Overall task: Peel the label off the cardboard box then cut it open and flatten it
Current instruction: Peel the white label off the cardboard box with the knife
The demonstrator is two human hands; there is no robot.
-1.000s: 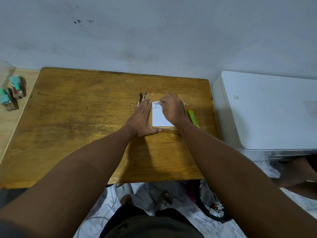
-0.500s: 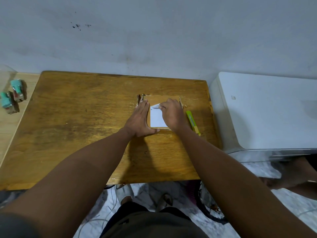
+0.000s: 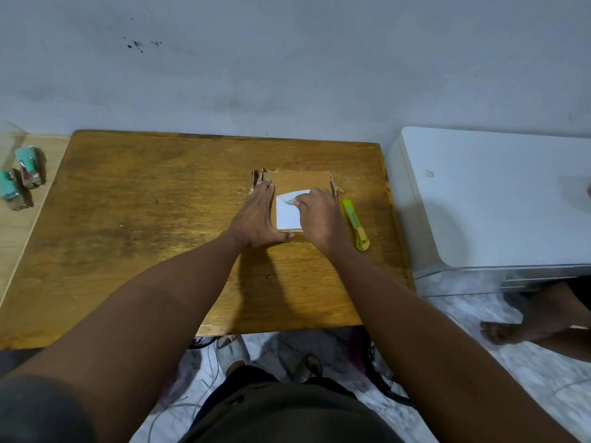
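Head view: the left hand [image 3: 256,219] lies flat, grip released, against the cardboard box [image 3: 299,183]; the right hand [image 3: 319,215] pinches the label [image 3: 287,215]'s curled 12 o'clock edge.

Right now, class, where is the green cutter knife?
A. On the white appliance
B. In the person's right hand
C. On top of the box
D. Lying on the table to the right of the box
D. The cutter knife lies untouched on the table, just right of the box, while the right hand pinches the lifted corner of the label.
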